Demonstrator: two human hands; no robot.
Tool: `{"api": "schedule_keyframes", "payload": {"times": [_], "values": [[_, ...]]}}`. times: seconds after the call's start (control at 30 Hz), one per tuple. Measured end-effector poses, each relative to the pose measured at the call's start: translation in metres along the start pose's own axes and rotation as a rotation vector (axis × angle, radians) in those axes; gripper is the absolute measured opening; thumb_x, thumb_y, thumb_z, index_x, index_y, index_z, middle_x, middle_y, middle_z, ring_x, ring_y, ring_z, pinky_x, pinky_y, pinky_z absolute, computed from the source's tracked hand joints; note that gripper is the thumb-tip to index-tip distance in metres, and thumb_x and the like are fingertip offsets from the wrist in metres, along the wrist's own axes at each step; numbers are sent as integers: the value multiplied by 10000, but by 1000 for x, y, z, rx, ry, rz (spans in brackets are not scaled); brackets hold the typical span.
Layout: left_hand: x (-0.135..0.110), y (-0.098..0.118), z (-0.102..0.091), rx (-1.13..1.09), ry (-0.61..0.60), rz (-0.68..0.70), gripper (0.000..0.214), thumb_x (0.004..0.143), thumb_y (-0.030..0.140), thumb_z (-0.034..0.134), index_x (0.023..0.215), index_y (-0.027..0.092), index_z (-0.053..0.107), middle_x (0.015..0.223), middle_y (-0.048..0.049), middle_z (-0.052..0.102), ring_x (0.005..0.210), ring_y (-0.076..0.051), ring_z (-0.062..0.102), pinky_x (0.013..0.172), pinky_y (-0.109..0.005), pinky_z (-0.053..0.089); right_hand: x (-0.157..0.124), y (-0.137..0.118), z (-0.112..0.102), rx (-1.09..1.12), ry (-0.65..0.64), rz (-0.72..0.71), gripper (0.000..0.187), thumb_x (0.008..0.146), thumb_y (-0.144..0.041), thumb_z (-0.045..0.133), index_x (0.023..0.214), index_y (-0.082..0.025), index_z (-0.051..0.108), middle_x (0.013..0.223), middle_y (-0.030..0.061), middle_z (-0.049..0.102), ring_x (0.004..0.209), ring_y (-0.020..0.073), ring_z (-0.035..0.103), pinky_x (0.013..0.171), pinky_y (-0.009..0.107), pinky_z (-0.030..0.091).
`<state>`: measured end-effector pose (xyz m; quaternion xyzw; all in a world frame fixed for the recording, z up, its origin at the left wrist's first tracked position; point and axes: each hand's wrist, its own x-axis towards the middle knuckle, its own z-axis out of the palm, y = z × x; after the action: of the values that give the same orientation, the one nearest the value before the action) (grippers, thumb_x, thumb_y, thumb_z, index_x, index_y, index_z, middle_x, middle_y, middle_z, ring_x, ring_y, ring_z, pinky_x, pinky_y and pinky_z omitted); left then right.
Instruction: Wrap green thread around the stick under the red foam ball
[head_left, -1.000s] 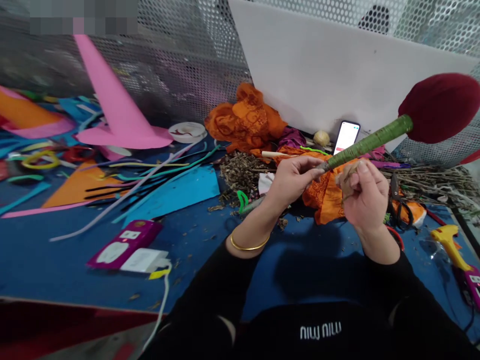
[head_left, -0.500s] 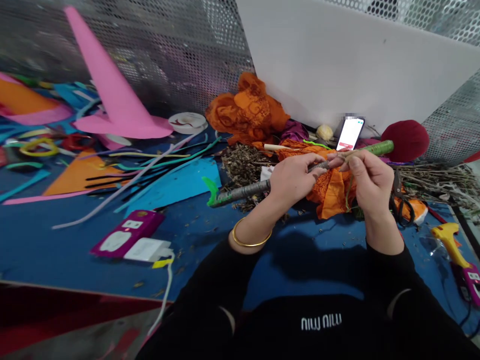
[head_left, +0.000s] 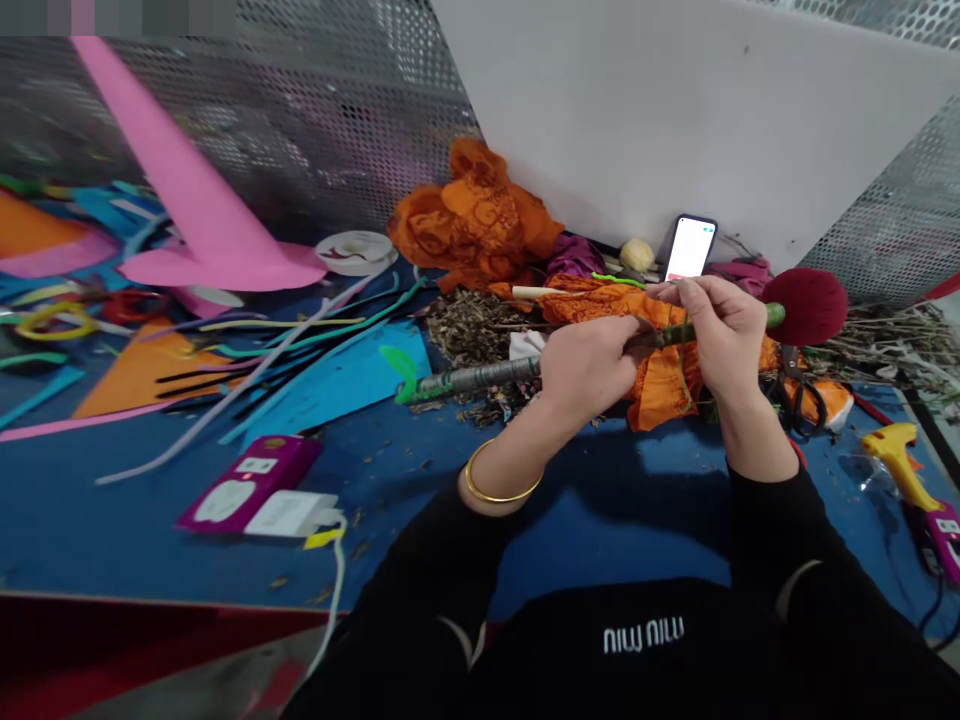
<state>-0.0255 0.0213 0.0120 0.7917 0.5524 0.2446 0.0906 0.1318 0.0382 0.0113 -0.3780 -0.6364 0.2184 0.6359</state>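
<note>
A long stem (head_left: 480, 377) wrapped in green and grey tape lies nearly level above the blue table (head_left: 150, 520), with a dark red fabric ball (head_left: 806, 305) at its right end and a green tip at its left. My left hand (head_left: 589, 365) is closed around the middle of the stem. My right hand (head_left: 712, 325) grips the stem close to the red ball, fingers wrapped, with a thin green strand hanging below it. Orange cloth (head_left: 660, 375) lies under both hands.
A phone (head_left: 690, 248) leans on a white board behind my hands. Scissors (head_left: 795, 400) and a yellow glue gun (head_left: 896, 460) lie at right. A purple power strip (head_left: 247, 485), foam strips, a pink foam cone (head_left: 187, 200), dried twigs (head_left: 480, 340) and crumpled orange fabric (head_left: 472, 215) crowd the left and middle.
The stem has swung down from pointing up-right to nearly level, and the red ball has dropped to beside my right hand. My right hand moved along the stem toward the ball.
</note>
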Motion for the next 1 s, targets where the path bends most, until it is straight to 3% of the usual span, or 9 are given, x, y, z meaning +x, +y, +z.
{"api": "schedule_keyframes", "payload": {"times": [0.13,0.3,0.53,0.87,1.0], "values": [[-3,0,4,110,20,96,285,958,300,594,1162,265,790,1054,-47,824,954,-273,761,697,-335,486,2,5,-2,-26,-13,92,282,938,-450,681,811,-233,808,828,16,816,806,161,764,848,347,631],[-4,1,10,149,74,201,385,952,251,582,1313,264,717,1054,-55,818,914,-252,754,693,-323,469,7,12,-6,-103,-8,177,264,923,-364,676,740,-218,798,791,20,812,789,165,745,807,332,606],[-2,-3,13,223,35,311,435,980,242,501,1366,297,694,943,-49,788,826,-211,715,618,-314,393,9,21,-8,-127,-33,218,239,914,-317,651,760,-200,792,809,29,813,776,170,746,784,332,584],[0,-4,14,281,23,369,366,1001,250,463,1196,273,772,891,-61,741,719,-194,625,584,-322,327,9,18,-10,-94,-67,246,224,913,-314,658,758,-190,762,809,32,800,784,155,743,802,326,579],[1,-8,13,234,16,344,388,993,255,494,1271,312,757,925,-48,756,745,-188,639,582,-311,314,13,9,-22,38,-106,287,225,892,-317,691,709,-188,719,838,34,796,823,138,736,809,298,575]]}}
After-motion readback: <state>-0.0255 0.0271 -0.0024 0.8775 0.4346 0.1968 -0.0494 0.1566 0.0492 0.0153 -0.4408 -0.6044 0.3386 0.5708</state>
